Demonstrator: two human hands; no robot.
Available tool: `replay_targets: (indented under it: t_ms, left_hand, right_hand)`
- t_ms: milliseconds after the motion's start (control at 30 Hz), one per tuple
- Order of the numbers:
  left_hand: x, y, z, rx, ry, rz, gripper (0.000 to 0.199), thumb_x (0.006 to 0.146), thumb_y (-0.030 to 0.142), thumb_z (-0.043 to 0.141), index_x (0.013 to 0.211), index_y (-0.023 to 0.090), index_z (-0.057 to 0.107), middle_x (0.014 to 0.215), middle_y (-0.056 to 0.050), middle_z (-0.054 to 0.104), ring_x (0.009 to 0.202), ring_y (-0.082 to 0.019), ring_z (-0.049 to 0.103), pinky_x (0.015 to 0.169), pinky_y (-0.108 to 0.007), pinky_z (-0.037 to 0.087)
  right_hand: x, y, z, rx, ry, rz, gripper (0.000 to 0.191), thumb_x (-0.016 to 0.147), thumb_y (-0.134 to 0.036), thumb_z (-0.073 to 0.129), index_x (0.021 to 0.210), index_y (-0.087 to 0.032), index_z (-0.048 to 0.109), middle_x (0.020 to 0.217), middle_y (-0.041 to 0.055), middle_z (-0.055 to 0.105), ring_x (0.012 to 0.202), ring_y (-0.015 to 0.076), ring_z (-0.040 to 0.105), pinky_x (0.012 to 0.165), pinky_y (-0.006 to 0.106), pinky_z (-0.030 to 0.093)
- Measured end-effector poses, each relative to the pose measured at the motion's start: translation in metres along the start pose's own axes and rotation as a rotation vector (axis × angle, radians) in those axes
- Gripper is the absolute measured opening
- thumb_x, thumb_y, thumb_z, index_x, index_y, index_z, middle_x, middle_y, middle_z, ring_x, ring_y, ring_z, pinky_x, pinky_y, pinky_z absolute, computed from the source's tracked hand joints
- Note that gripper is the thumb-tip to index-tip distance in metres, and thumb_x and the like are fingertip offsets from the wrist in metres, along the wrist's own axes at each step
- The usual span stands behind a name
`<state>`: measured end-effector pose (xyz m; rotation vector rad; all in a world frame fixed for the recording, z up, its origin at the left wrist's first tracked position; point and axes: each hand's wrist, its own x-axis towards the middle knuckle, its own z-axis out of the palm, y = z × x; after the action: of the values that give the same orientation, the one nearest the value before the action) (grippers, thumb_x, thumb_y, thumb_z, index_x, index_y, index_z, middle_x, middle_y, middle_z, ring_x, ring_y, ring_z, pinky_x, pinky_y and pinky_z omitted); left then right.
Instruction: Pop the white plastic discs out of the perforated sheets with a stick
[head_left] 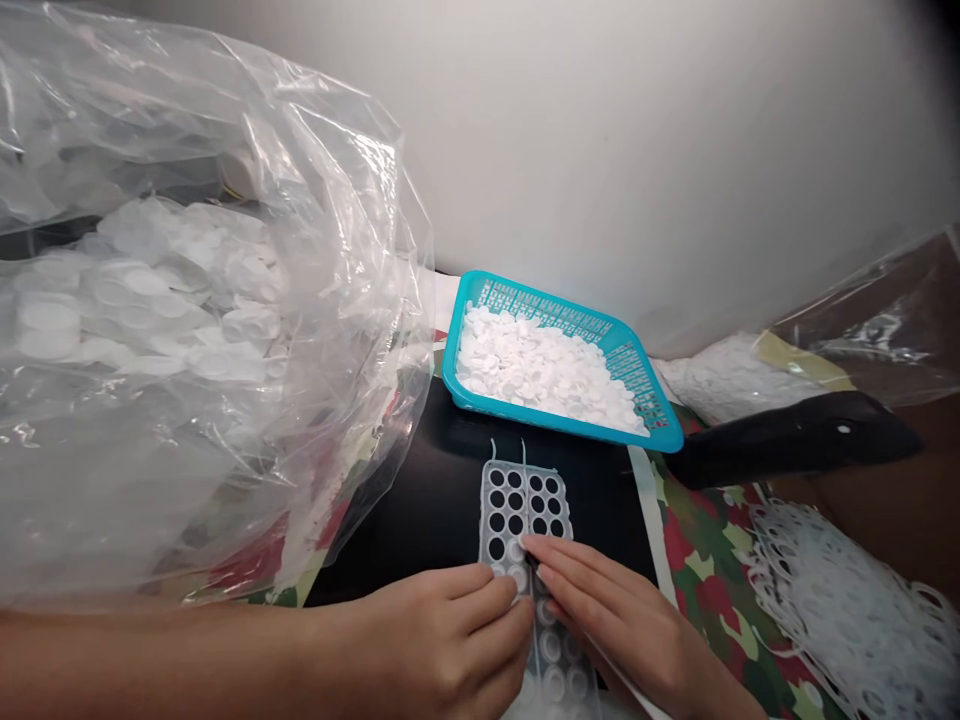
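Observation:
Under both hands lies a translucent plastic sheet [487, 500] with rows of round holes. Its far rows show dark open holes, while several nearer ones hold white discs [552, 645]. My left hand [457, 635] rests over the sheet's left side, fingers curled in and tips pressed together; whatever they hold is hidden. From the right, my right hand [630, 620] reaches in with fingers stretched out. Its foremost fingertip touches the sheet beside a white disc in the middle rows. A thin pale cord runs lengthwise along the sheet.
Behind the sheet, a turquoise basket [450, 375] holds many small white discs. A large clear bag [352, 300] with translucent round pieces fills the left. At right are a black elongated object [795, 437] and a pile of translucent rings [862, 610] on camouflage-patterned cloth [709, 560].

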<state>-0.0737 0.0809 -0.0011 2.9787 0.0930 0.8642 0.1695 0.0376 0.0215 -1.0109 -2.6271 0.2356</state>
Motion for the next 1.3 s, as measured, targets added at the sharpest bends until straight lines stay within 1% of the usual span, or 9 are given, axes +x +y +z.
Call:
replay_targets:
  t_ms: [133, 300, 600, 733, 933, 1000, 1133, 1233, 1300]
  left_hand:
    - [0.0, -0.001, 0.002, 0.024, 0.019, -0.004, 0.032, 0.09, 0.011, 0.043, 0.109, 0.003, 0.068, 0.107, -0.015, 0.069, 0.101, -0.025, 0.063, 0.093, -0.035, 0.05]
    - [-0.002, 0.0, 0.005, 0.04, 0.036, 0.001, 0.033, 0.091, 0.011, 0.043, 0.112, 0.001, 0.067, 0.11, -0.016, 0.068, 0.104, -0.026, 0.063, 0.095, -0.036, 0.05]
    - [-0.001, -0.001, 0.004, 0.023, 0.029, -0.015, 0.032, 0.089, 0.012, 0.045, 0.109, 0.001, 0.068, 0.108, -0.019, 0.069, 0.099, -0.027, 0.064, 0.089, -0.035, 0.053]
    - [0.001, 0.0, 0.004, -0.018, 0.029, -0.021, 0.032, 0.088, 0.013, 0.046, 0.107, 0.0, 0.068, 0.102, -0.019, 0.069, 0.094, -0.026, 0.064, 0.087, -0.036, 0.052]
    - [0.003, 0.0, 0.003, -0.078, -0.023, -0.066, 0.031, 0.09, 0.017, 0.045, 0.106, 0.003, 0.068, 0.099, -0.018, 0.068, 0.093, -0.026, 0.062, 0.087, -0.038, 0.05]
    - [0.004, -0.001, 0.002, -0.082, -0.027, -0.067, 0.03, 0.091, 0.017, 0.045, 0.104, 0.003, 0.069, 0.099, -0.017, 0.068, 0.092, -0.026, 0.062, 0.087, -0.039, 0.049]
    - [0.003, -0.002, 0.001, -0.091, -0.034, -0.047, 0.029, 0.091, 0.019, 0.047, 0.102, 0.003, 0.069, 0.103, -0.017, 0.067, 0.089, -0.025, 0.061, 0.084, -0.038, 0.049]
    - [0.002, -0.001, 0.003, -0.084, -0.019, -0.054, 0.028, 0.09, 0.02, 0.049, 0.1, 0.004, 0.069, 0.103, -0.016, 0.067, 0.089, -0.025, 0.061, 0.083, -0.037, 0.049]
    - [0.001, -0.001, 0.004, -0.081, -0.004, -0.059, 0.027, 0.089, 0.019, 0.05, 0.1, 0.004, 0.069, 0.103, -0.016, 0.067, 0.088, -0.025, 0.061, 0.084, -0.037, 0.049]
  right_hand:
    - [0.005, -0.003, 0.0, -0.024, -0.014, -0.03, 0.029, 0.096, -0.009, 0.047, 0.124, -0.012, 0.054, 0.129, 0.0131, 0.063, 0.127, 0.0179, 0.053, 0.103, 0.03, 0.051]
    - [0.012, -0.006, -0.006, 0.032, -0.008, -0.027, 0.024, 0.098, -0.012, 0.046, 0.12, -0.011, 0.055, 0.125, 0.0159, 0.065, 0.125, 0.0185, 0.055, 0.1, 0.03, 0.053]
    - [0.007, -0.005, -0.006, 0.0, -0.024, -0.025, 0.026, 0.096, -0.012, 0.049, 0.121, -0.013, 0.056, 0.128, 0.0147, 0.063, 0.127, 0.0191, 0.053, 0.102, 0.032, 0.051]
    - [0.002, -0.004, -0.001, -0.075, -0.039, -0.038, 0.028, 0.097, -0.01, 0.046, 0.123, -0.011, 0.057, 0.133, 0.0134, 0.059, 0.132, 0.0197, 0.048, 0.105, 0.032, 0.048]
    - [-0.002, -0.007, 0.009, -0.003, -0.01, 0.094, 0.036, 0.099, -0.009, 0.039, 0.131, -0.016, 0.052, 0.136, 0.0099, 0.058, 0.131, 0.0177, 0.05, 0.105, 0.032, 0.05]
    - [-0.002, -0.006, 0.013, 0.029, 0.041, 0.14, 0.04, 0.098, -0.008, 0.04, 0.136, -0.019, 0.047, 0.136, 0.0094, 0.058, 0.13, 0.0178, 0.05, 0.104, 0.034, 0.051]
    - [0.003, -0.005, 0.015, 0.051, 0.238, 0.179, 0.045, 0.093, -0.003, 0.046, 0.136, -0.017, 0.047, 0.132, 0.0138, 0.06, 0.126, 0.0217, 0.054, 0.096, 0.036, 0.056]
    - [0.007, -0.003, 0.007, 0.0, 0.375, 0.213, 0.043, 0.09, -0.001, 0.05, 0.13, -0.016, 0.052, 0.127, 0.0142, 0.063, 0.121, 0.0232, 0.059, 0.093, 0.036, 0.057]
    - [0.006, -0.001, 0.0, -0.038, 0.428, 0.224, 0.044, 0.089, 0.0, 0.051, 0.129, -0.017, 0.052, 0.126, 0.0132, 0.064, 0.118, 0.0225, 0.06, 0.095, 0.037, 0.056]
